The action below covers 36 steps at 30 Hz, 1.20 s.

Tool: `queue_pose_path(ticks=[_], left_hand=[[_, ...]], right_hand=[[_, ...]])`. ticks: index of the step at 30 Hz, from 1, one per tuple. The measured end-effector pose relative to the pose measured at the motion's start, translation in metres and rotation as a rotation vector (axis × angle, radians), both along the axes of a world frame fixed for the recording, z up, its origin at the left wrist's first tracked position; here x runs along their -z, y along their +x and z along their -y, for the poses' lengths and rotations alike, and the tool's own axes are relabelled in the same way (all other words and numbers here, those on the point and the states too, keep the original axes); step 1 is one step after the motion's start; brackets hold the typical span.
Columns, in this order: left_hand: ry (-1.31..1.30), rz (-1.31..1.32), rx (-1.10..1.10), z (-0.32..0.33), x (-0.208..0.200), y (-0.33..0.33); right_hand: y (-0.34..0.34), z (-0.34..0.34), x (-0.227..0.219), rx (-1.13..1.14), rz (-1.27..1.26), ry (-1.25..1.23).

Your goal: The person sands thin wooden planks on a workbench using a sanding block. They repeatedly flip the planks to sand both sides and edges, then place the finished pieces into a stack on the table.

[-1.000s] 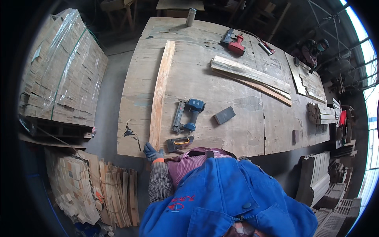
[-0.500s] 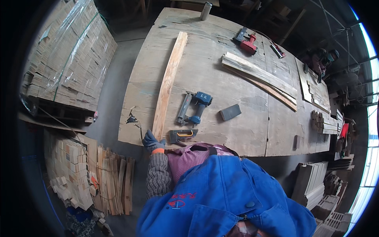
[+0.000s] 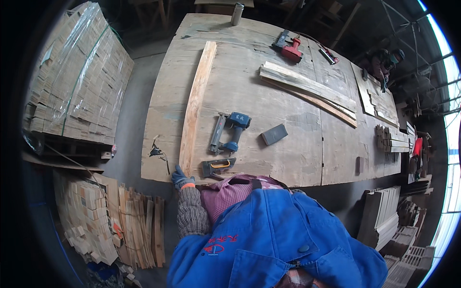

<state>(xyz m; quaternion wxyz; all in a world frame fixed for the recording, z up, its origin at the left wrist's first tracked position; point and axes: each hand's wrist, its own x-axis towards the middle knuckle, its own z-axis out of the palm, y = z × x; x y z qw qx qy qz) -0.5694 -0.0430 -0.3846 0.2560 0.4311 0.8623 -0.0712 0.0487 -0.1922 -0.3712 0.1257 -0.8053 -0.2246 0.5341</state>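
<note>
Left hand (image 3: 182, 178), gloved, remains at the long board's (image 3: 197, 101) near end, fingers partly extended beside its left edge; whether they grip cannot be determined. Board lies on the table (image 3: 273, 161) without evident shift, suggesting unchanged handling. Blue nail gun (image 3: 238, 120) lies to its right, untouched. Right hand: not visible, fingers unassessed.

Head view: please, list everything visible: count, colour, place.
Table: 1, tan, centre
Long board: 1, tan, table's left
Nail gun: 1, blue, beside long board
Far tools: 2, partly red, far side
Handled tool: 1, dark, near edge
Blocks: 2, grey and brownish, near half
Canister: 1, silver, far edge
Small bits: several, black, left corner
Board piles: several, pale, table's middle, right
Wood stacks: several, tan, both sides
Co-worker: 1, dark clothes, far right
Jacket: 1, blue, bottom
Left hand: 1, grey glove, board's near end
</note>
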Motion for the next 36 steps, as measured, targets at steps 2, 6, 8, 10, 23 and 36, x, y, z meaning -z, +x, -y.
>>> queue_pose_path(ticks=[2,6,8,10,23,36], left_hand=[[0.052,0.053,-0.025,-0.002,-0.004,-0.01],[0.03,0.15,-0.091,-0.006,-0.001,-0.024],[0.059,0.301,-0.115,-0.005,0.005,-0.036],[0.113,0.461,-0.095,-0.004,0.014,-0.055],[-0.157,0.289,0.034,-0.024,0.039,-0.097],[-0.23,0.092,-0.024,-0.041,-0.081,-0.036]], right_hand=[[0.0,0.001,0.002,0.004,-0.004,0.004],[0.0,0.004,0.009,0.023,-0.014,0.015],[0.001,0.008,0.016,0.038,-0.02,0.021],[0.004,0.014,0.027,0.049,-0.028,0.027],[0.0,0.016,0.047,0.124,-0.081,0.071],[-0.034,-0.003,-0.04,0.052,0.077,-0.062]])
